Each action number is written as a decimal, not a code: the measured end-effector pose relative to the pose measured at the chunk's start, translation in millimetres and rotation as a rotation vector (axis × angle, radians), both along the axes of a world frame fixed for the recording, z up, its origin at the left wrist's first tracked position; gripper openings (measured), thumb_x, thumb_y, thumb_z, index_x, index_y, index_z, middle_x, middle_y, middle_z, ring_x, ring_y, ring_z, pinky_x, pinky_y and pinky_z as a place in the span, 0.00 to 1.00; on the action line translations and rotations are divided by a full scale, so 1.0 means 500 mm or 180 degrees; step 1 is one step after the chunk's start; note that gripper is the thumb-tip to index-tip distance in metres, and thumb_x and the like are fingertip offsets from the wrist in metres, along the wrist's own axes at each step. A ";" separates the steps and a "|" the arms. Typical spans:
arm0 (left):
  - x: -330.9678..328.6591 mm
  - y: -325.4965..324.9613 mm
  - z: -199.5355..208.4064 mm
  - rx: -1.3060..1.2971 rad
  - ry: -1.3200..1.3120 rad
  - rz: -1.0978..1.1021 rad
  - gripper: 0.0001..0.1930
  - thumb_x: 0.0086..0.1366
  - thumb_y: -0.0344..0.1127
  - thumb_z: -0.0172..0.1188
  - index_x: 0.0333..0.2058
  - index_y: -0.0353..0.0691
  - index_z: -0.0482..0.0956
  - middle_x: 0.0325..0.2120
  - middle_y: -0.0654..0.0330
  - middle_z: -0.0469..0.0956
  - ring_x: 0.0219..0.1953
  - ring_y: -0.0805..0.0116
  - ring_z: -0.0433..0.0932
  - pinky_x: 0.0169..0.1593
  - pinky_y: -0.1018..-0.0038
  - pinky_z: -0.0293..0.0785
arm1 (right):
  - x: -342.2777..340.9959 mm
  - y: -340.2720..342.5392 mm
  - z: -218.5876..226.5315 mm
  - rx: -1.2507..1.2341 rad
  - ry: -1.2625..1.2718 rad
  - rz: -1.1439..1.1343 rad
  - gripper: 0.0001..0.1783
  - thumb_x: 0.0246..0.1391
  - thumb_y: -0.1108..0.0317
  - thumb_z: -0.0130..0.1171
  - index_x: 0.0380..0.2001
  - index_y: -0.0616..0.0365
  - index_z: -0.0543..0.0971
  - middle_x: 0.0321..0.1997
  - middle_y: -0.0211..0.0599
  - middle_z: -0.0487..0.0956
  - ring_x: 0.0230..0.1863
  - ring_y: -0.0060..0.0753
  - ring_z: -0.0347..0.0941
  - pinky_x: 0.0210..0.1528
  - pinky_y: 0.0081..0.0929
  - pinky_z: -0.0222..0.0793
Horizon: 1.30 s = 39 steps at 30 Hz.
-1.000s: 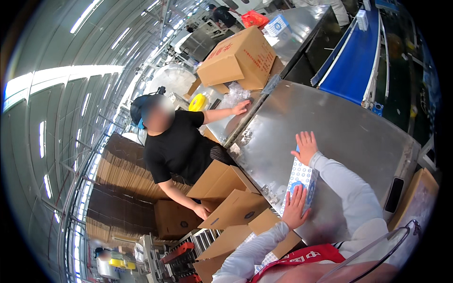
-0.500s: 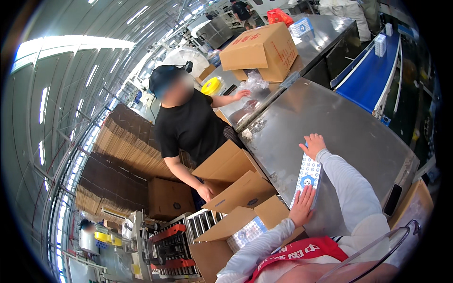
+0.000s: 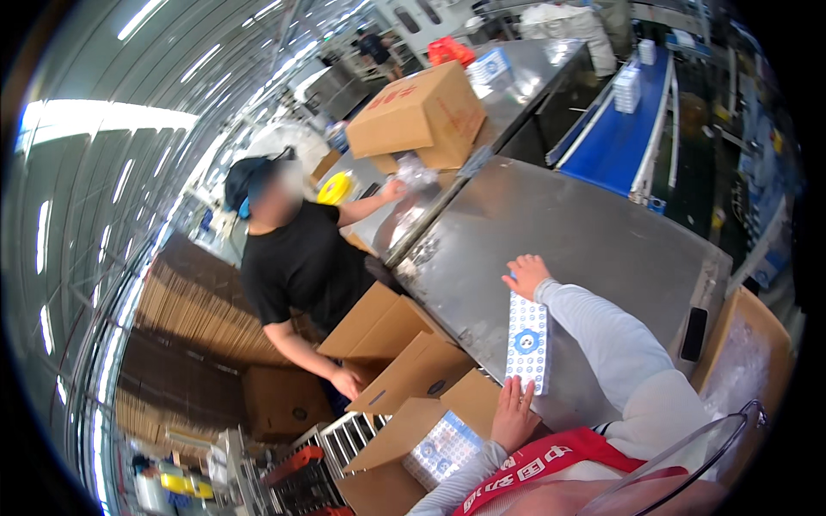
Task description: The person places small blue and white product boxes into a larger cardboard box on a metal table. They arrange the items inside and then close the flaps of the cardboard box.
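A long white carton point(image 3: 527, 340) with a blue pattern and a round blue emblem lies on the steel table, between my two hands. At its far end, my right hand point(image 3: 527, 275) curls over the edge. My left hand point(image 3: 514, 417) presses against its near end, fingers against the side. Left of my left hand, an open brown cardboard box point(image 3: 379, 482) holds similar blue-and-white packs point(image 3: 443, 447). Some of my right hand's fingers are hidden by the carton and the hand itself.
A co-worker in black point(image 3: 301, 267) stands across at another open carton point(image 3: 404, 370). The steel table point(image 3: 585, 232) carries a dark phone point(image 3: 693, 334) at its right edge. Beyond are a blue conveyor point(image 3: 615, 142) with white packs, a large cardboard box point(image 3: 422, 112) and yellow tape point(image 3: 335, 187).
The view has swung, moving the surroundings leftward. My left hand has slid from the carton's top to its near end. My right hand remains at the far end.
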State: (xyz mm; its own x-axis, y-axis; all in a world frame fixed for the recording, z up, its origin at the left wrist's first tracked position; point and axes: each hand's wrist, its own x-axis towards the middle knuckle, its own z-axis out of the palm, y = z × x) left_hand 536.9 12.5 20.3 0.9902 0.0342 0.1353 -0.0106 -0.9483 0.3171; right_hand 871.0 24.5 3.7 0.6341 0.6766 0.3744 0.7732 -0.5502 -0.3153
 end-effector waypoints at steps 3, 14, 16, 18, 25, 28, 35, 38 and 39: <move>-0.002 -0.016 0.009 0.0053 0.0076 -0.0020 0.45 0.48 0.43 0.70 0.65 0.48 0.58 0.63 0.32 0.51 0.65 0.32 0.51 0.66 0.49 0.52 | -0.007 -0.004 0.020 -0.0127 0.0281 0.0072 0.24 0.58 0.45 0.48 0.43 0.54 0.77 0.43 0.43 0.75 0.49 0.46 0.68 0.51 0.42 0.59; -0.009 0.001 0.023 0.0033 0.0391 -0.0341 0.51 0.45 0.55 0.72 0.66 0.51 0.57 0.63 0.27 0.45 0.65 0.25 0.45 0.64 0.43 0.50 | -0.008 0.006 -0.012 -0.0029 -0.0076 -0.0024 0.26 0.60 0.42 0.45 0.43 0.52 0.76 0.40 0.42 0.74 0.46 0.44 0.69 0.48 0.40 0.60; -0.005 -0.002 0.030 -0.0005 0.0372 -0.0343 0.51 0.44 0.57 0.72 0.66 0.52 0.57 0.63 0.27 0.45 0.65 0.24 0.45 0.64 0.43 0.50 | -0.008 -0.001 -0.015 -0.0044 -0.0006 -0.0018 0.27 0.60 0.42 0.44 0.44 0.53 0.76 0.41 0.42 0.74 0.47 0.44 0.69 0.48 0.40 0.59; -0.005 -0.009 0.034 -0.0041 0.0243 -0.0316 0.51 0.45 0.58 0.70 0.66 0.50 0.56 0.63 0.27 0.46 0.65 0.24 0.46 0.64 0.43 0.50 | -0.005 0.002 -0.015 -0.0040 0.0020 0.0017 0.27 0.60 0.41 0.43 0.44 0.53 0.76 0.40 0.41 0.75 0.46 0.44 0.70 0.48 0.39 0.60; 0.089 0.004 0.015 0.0443 -0.0185 0.0265 0.52 0.53 0.59 0.62 0.65 0.28 0.50 0.64 0.28 0.45 0.66 0.28 0.44 0.65 0.44 0.46 | -0.013 0.021 -0.010 0.0000 -0.0425 0.0007 0.29 0.59 0.39 0.44 0.41 0.53 0.78 0.37 0.41 0.75 0.42 0.43 0.71 0.45 0.38 0.61; 0.194 0.025 0.021 0.0272 -0.0348 0.0395 0.51 0.55 0.54 0.61 0.64 0.23 0.46 0.65 0.30 0.43 0.69 0.33 0.40 0.68 0.46 0.37 | -0.047 0.031 -0.031 0.0059 -0.0314 0.0123 0.28 0.59 0.39 0.45 0.40 0.54 0.78 0.37 0.42 0.75 0.41 0.43 0.71 0.44 0.38 0.61; 0.255 0.039 -0.038 0.0392 -0.0051 0.0343 0.43 0.57 0.47 0.52 0.65 0.27 0.48 0.67 0.38 0.45 0.70 0.42 0.40 0.68 0.46 0.33 | -0.031 0.034 -0.026 -0.0020 0.0108 0.0322 0.29 0.58 0.39 0.46 0.38 0.56 0.78 0.36 0.42 0.75 0.41 0.44 0.72 0.45 0.38 0.62; 0.254 0.039 -0.032 0.0313 -0.0050 0.0426 0.41 0.57 0.45 0.51 0.66 0.30 0.50 0.67 0.39 0.46 0.70 0.42 0.41 0.68 0.44 0.34 | -0.034 0.046 -0.017 -0.0084 0.0025 0.0401 0.29 0.59 0.40 0.45 0.35 0.56 0.79 0.35 0.43 0.76 0.41 0.45 0.73 0.44 0.38 0.63; 0.247 0.041 -0.025 0.0329 -0.0035 0.0504 0.41 0.57 0.45 0.51 0.65 0.29 0.50 0.67 0.39 0.46 0.70 0.42 0.41 0.68 0.44 0.35 | -0.040 0.059 -0.008 -0.0044 -0.0125 0.0459 0.29 0.59 0.40 0.45 0.34 0.56 0.79 0.34 0.43 0.77 0.41 0.45 0.73 0.44 0.39 0.64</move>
